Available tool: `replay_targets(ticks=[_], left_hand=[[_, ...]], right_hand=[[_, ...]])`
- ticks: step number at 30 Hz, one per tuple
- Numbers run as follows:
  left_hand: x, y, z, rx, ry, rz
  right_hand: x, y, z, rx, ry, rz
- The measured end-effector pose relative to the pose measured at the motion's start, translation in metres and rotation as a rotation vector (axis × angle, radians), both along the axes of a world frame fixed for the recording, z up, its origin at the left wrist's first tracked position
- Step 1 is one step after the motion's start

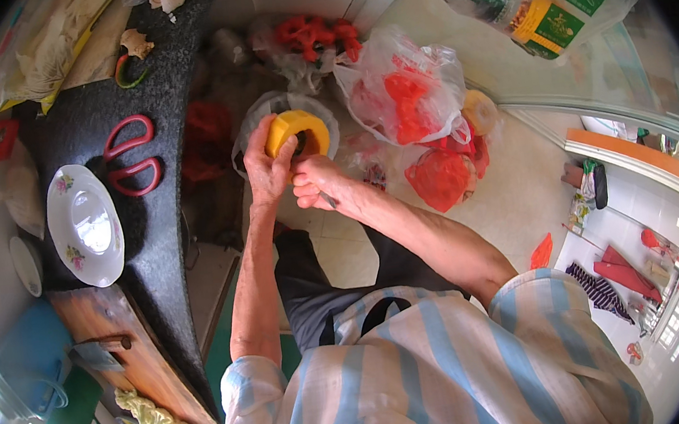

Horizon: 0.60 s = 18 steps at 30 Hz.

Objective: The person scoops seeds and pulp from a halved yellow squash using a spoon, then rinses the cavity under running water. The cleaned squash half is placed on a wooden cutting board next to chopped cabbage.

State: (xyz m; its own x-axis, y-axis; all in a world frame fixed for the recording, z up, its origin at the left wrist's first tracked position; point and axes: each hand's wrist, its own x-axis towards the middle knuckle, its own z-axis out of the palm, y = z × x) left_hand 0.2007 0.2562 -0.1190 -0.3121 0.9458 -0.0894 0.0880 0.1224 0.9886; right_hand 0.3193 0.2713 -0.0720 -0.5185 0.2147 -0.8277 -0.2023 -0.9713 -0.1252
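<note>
My left hand (266,165) grips a hollow yellow piece of peeled pumpkin (309,119), with the thumb laid across its rim. The flesh has flat cut facets, and the inside looks dark. Close against the near side of the pumpkin, my right hand (318,180) is closed around a thin tool (329,200). Only its dark end shows below the fist; its working end is hidden, so its kind is unclear. Both hands are above a bin lined with a pale plastic bag (249,120).
On the dark stone counter (161,245) at left lie red-handled scissors (129,137), a flowered oval dish (91,265), ginger (136,44) and a chili (124,73). A cleaver (101,355) rests on a wooden cutting board (134,336). Plastic bags (401,92) sit on the floor at right.
</note>
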Motion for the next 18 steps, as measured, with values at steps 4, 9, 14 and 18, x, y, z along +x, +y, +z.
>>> replay_targets(ticks=[4, 9, 14, 18], left_hand=[[0.003, 0.008, 0.012, -0.053, -0.134, -0.013], [0.001, 0.015, 0.020, -0.030, -0.221, -0.022], [0.006, 0.017, 0.011, -0.027, -0.117, -0.020], [0.001, 0.020, 0.008, 0.000, -0.138, -0.081]], right_hand=[[0.006, 0.012, -0.009, 0.173, -0.153, 0.025], [0.015, 0.018, -0.043, 0.915, -0.643, 0.494], [0.011, 0.013, -0.023, 0.408, -0.453, 0.402], [0.018, 0.011, -0.020, 0.127, -0.157, 0.162]])
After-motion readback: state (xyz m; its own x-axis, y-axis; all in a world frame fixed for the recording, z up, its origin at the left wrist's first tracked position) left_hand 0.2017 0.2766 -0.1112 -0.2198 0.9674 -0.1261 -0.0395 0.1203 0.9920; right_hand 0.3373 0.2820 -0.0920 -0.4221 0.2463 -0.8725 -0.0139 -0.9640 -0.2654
